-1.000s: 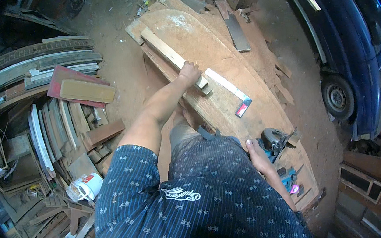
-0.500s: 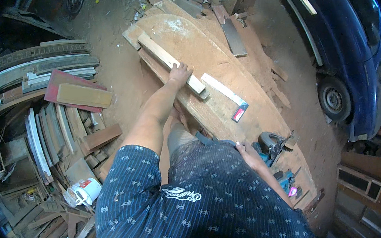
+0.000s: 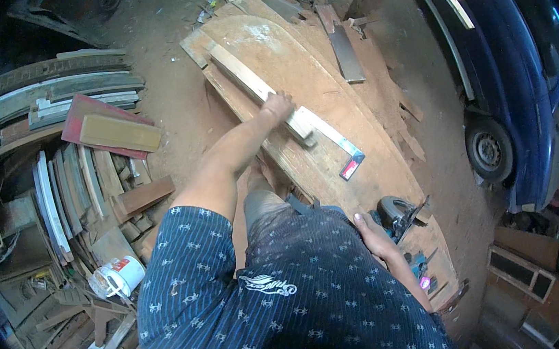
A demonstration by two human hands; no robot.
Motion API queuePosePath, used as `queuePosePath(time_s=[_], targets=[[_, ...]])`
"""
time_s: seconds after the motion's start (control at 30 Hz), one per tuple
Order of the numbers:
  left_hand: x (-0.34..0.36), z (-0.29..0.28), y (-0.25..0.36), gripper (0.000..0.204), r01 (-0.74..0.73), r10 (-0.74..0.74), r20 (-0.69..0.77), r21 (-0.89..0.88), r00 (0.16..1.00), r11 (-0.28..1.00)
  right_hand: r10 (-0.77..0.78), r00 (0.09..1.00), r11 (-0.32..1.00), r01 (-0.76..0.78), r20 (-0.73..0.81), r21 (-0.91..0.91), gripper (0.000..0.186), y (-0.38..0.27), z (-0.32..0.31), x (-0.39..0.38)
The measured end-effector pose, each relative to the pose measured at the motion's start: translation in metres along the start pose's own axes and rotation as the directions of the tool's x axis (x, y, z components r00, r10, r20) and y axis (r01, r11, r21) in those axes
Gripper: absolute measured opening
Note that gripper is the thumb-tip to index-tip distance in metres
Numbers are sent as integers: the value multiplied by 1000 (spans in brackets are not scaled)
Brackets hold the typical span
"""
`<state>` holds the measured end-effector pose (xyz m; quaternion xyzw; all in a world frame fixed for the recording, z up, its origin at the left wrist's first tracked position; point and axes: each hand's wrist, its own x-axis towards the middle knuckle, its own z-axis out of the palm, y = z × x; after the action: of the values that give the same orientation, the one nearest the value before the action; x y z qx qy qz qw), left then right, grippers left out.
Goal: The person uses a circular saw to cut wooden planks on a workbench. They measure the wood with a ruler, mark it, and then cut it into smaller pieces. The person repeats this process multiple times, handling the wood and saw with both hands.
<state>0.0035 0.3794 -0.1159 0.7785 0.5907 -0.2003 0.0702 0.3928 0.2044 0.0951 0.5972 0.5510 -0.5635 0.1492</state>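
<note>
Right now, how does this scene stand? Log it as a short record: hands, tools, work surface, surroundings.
Left hand: left hand closed over a pale wood strip
Right hand: right hand beside the circular saw; contact unclear
Measuring tool: metal square, lying beside the strip's near end
Second power tool: teal tool, partly hidden by the right forearm
Work surface: wooden bench, dusty
Left side: stacked boards, white bucket
Right side: blue car

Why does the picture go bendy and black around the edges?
In the head view, the wide fisheye lens bends planks near the left rim and leaves dark corners; in the head view, a bright blue streak shines on the car.
</note>
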Motion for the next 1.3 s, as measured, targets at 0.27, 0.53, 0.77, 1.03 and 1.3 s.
queuePosePath(time_s=[0.27, 0.53, 0.77, 1.03, 1.3], targets=[[1, -3, 8, 27, -54, 53, 18, 7, 998, 999, 32, 999, 999, -32, -3, -10, 72, 6, 6, 6], [7, -10, -19, 26, 37, -37, 11, -64, 999, 997, 107, 993, 991, -104, 44, -80, 77, 7, 8, 14], [-19, 7, -11, 46, 62, -87, -161, -153, 983, 986, -66, 997, 998, 66, 47, -5, 73, 26, -10, 37], [-163, 2, 48, 68, 53, -333, -283, -685, 900, 726, -129, 865, 956, -21, -485, -292, 49, 0, 24, 233], [-359, 90, 84, 61, 638, -629, 316, -667, 711, 386, -76, 771, 962, -112, -632, -251, 55, 60, 25, 301]])
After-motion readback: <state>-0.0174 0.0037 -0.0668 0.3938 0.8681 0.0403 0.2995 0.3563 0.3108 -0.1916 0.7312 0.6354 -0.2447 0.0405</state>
